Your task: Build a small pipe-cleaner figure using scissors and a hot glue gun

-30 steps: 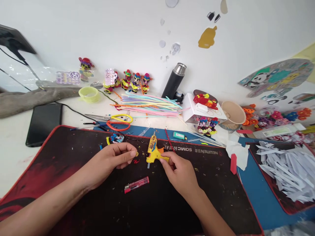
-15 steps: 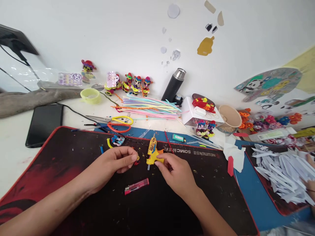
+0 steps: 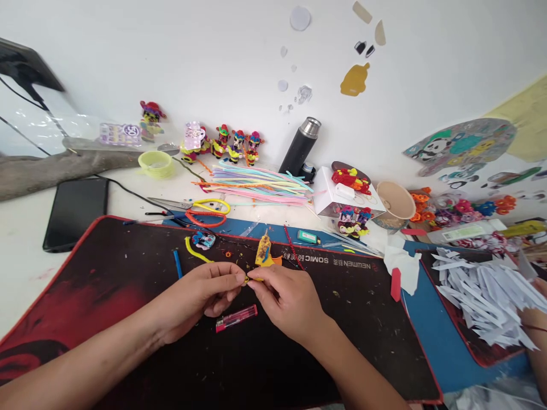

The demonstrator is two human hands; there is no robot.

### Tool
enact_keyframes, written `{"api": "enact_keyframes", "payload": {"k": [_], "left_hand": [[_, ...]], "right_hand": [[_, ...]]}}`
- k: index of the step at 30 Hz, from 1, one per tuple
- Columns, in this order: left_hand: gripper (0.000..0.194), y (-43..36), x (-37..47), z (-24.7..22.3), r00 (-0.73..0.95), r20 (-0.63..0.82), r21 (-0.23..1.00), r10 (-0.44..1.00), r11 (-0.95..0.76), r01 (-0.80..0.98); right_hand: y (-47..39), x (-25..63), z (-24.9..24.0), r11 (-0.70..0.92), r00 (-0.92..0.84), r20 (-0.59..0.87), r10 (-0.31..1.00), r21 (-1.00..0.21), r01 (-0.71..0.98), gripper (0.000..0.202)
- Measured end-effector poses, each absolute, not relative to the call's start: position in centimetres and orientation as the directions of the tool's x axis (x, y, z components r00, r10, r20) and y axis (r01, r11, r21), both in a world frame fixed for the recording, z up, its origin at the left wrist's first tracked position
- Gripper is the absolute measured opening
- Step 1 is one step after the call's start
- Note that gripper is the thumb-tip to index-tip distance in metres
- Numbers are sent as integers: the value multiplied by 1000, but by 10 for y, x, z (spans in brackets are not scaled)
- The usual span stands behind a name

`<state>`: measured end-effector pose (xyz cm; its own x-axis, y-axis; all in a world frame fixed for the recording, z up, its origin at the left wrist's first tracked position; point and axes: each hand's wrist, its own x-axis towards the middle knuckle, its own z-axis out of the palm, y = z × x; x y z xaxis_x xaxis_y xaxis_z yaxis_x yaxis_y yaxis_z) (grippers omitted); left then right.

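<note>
My left hand [image 3: 213, 287] is closed in a pinch on a small yellow piece [image 3: 247, 279], mostly hidden by the fingertips. From the other side, my right hand [image 3: 288, 296] pinches the same piece, so the fingertips of both hands nearly meet. Just behind the right hand lies a yellow glue gun [image 3: 264, 251], its nozzle pointing away and its handle covered. A pink see-through lighter [image 3: 236, 318] rests on the black mat [image 3: 367, 347] below the hands. Near the left hand are a yellow pipe cleaner [image 3: 195, 250], a blue stick [image 3: 178, 264] and a small blue figure [image 3: 204, 240].
Scissors [image 3: 205, 210], a bundle of pastel pipe cleaners [image 3: 260, 185] and a black flask [image 3: 300, 147] are farther back. A phone [image 3: 77, 213] lies left. Several pipe-cleaner dolls [image 3: 237, 148] line the wall. At right, another person's hand [image 3: 534, 316] touches paper strips [image 3: 482, 296].
My right hand has left the glue gun's handle and moved left to the small yellow piece. My left hand has shifted slightly right, and its piece now sits between both hands.
</note>
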<state>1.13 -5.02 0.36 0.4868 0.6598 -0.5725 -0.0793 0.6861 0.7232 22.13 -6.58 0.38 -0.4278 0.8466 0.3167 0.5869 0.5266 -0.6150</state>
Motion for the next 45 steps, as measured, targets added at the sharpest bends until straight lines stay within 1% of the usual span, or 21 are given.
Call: {"api": "enact_keyframes", "payload": {"k": [6,10,15,19,22,26,33,39,45], "left_hand": [[46,-52,15,3,493,-588,701,641,708,-85],[47,-53,15,1,504,-565,735,654,676,-54],[48,-52,11,2,495,-466,862,734,502,68],[45,-51,10,8,469,-406,914,784,359,192],[42,-50,11,9,439,-363,929,822,282,241],[37,-50,11,8,427,-325,934,844,216,285],[33,-52,12,10,419,-305,932,855,178,316],[35,-51,12,9,412,-321,930,853,201,308],[39,-51,10,9,410,-336,932,848,235,277]], "right_hand": [[-66,224,2,564,-472,320,822,-573,594,24],[-67,224,1,544,-442,328,835,-613,573,21],[-69,225,1,353,-315,195,929,-722,595,21],[-70,224,0,237,-267,100,959,-801,551,19],[-70,223,0,196,-257,60,964,-816,544,18],[-70,223,-1,195,-278,41,960,-810,553,18],[-71,222,-1,145,-273,-5,962,-838,526,14],[-70,222,0,124,-295,-25,955,-871,476,13],[-69,222,0,29,-304,-101,947,-918,395,12]]}}
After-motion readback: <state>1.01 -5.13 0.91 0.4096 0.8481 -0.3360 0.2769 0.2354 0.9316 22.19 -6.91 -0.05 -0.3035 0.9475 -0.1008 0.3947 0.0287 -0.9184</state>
